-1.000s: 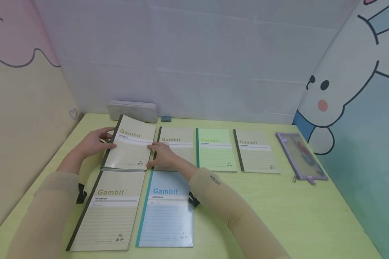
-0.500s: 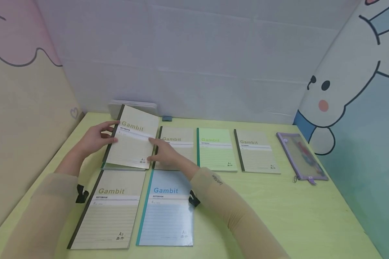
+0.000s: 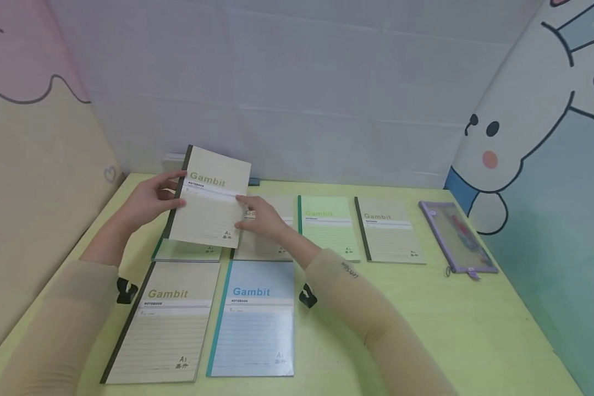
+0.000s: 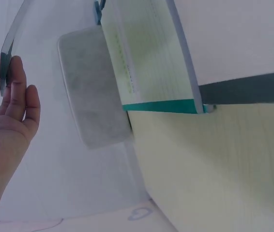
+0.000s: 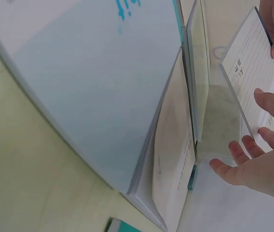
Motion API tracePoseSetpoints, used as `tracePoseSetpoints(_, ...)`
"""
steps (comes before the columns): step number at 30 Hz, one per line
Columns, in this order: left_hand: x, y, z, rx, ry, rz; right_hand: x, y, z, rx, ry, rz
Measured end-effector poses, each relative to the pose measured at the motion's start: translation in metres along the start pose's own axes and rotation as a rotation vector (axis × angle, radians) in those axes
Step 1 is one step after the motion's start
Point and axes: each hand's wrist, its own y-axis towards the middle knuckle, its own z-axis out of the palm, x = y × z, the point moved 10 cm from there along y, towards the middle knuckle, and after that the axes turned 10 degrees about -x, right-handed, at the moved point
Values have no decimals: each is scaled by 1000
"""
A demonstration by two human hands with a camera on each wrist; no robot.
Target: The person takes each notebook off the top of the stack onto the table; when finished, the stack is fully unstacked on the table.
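Note:
A cream Gambit notebook [image 3: 209, 201] with a dark spine is held up, tilted, over the back left of the table. My left hand [image 3: 148, 201] pinches its spine; in the left wrist view the thumb and fingers of that hand [image 4: 13, 111] lie on either side of the spine. At the opposite edge is my right hand [image 3: 264, 220], thumb and index finger gripping it, while in the right wrist view its other fingers [image 5: 238, 154] spread away. Beneath the raised notebook, a green notebook [image 3: 190, 251] with a teal spine is partly covered.
Two cream notebooks [image 3: 272, 250] [image 3: 391, 236] flank another green one [image 3: 329, 236] in the back row. In front lie a larger-looking cream notebook [image 3: 163, 330] and a blue one [image 3: 252, 330]. A grey case [image 4: 93, 87] stands against the back wall; a purple-edged zip pouch [image 3: 457, 236] lies right.
Both hands have raised the cream notebook up and slightly right, off the green notebook, more of which now shows. The raised notebook now hides most of the grey case.

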Motion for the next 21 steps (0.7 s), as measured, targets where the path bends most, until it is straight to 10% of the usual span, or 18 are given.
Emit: tracePoseSetpoints(21,-89,2,22,-53,22,105,-11,-19,-99,-94,105,11)
